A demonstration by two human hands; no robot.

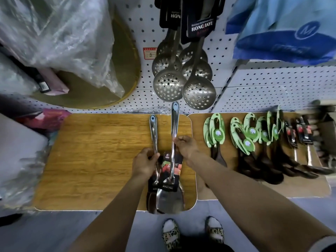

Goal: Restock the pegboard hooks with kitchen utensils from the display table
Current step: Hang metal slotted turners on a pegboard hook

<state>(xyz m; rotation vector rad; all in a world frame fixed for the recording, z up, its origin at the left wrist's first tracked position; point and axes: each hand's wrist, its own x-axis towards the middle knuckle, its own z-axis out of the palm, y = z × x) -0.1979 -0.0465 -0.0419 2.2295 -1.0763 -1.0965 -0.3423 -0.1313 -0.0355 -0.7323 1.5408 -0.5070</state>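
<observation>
Overhead, a white pegboard (254, 84) fills the back of the view, with a wooden table (101, 151) pushed against its foot. A second table (229, 190) stands just beside it on the right. Big plastic bags (60, 33) bulge at upper left. From the board's hooks hang skimmers (181, 77), perforated steel bowls down, black header cards at top. Green-carded utensils (241, 135) with dark heads lie in a row on the right table, and a few black-carded ones sit beyond them, blurred.

Near the left table's right edge, two steel spatulas point their handles toward the board. The left hand (144, 163) is closed around the shaft of the left spatula (153, 132), whose blade is mostly hidden under the other's card. The right hand (185, 145) pinches the handle of the right spatula (175, 124) about midway along it, the blade (170, 200) reaching past the table's near edge. The two hands are close together, one on each handle.
</observation>
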